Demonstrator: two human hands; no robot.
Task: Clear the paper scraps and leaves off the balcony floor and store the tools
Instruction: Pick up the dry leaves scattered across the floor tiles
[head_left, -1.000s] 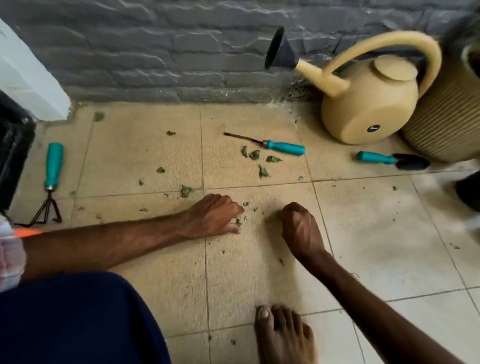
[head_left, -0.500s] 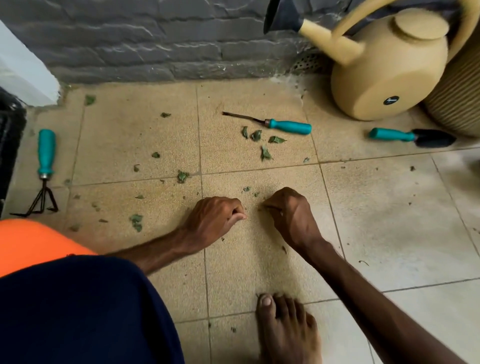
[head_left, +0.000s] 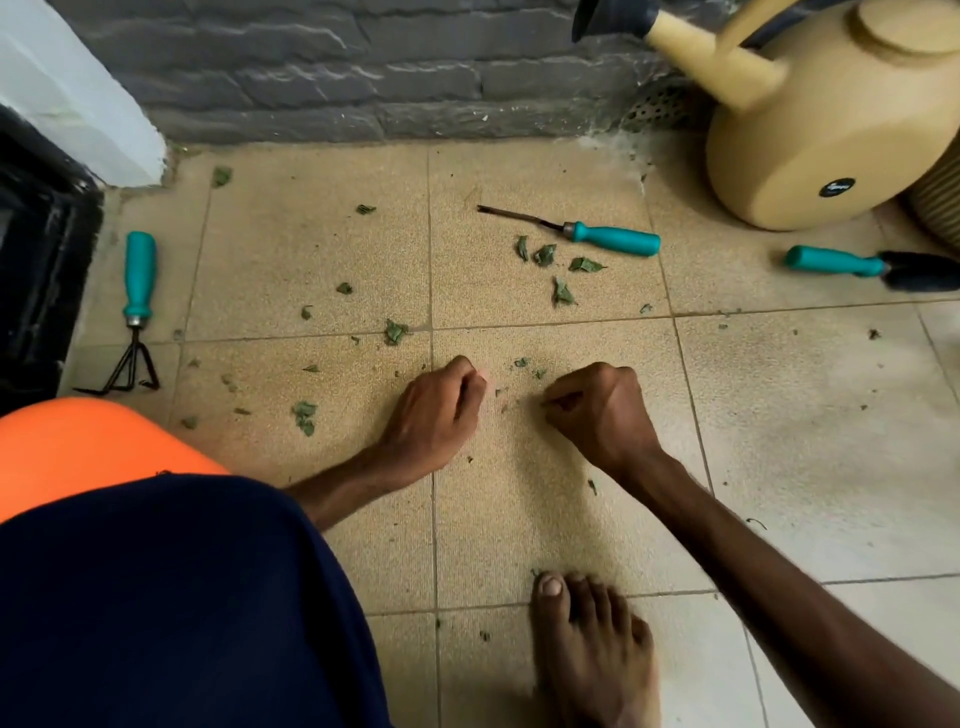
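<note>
Green leaf scraps lie scattered over the beige floor tiles (head_left: 519, 519): a cluster (head_left: 545, 255) below the weeder, one leaf (head_left: 396, 331) on the grout line, another clump (head_left: 304, 415) lower left. My left hand (head_left: 436, 410) rests on the floor in a fist, thumb pinched against the fingers. My right hand (head_left: 602, 410) is curled beside it, fingertips pinching at tiny bits on the tile. What either hand holds is hidden. Three teal-handled tools lie around: a hand rake (head_left: 137, 312) at left, a weeder (head_left: 613, 239) at centre back, a trowel (head_left: 831, 260) at right.
A tan watering can (head_left: 810, 156) and a ribbed planter (head_left: 943, 192) stand at the back right against the grey brick wall (head_left: 311, 62). A black object (head_left: 41, 286) lines the left edge. My bare foot (head_left: 592, 639) and blue-clad knee (head_left: 156, 597) fill the foreground, beside something orange (head_left: 78, 447).
The view has tilted down and closer. My right hand slid left and forward toward my left hand, fingers pinching at the floor. My left hand closed tighter into a fist.
</note>
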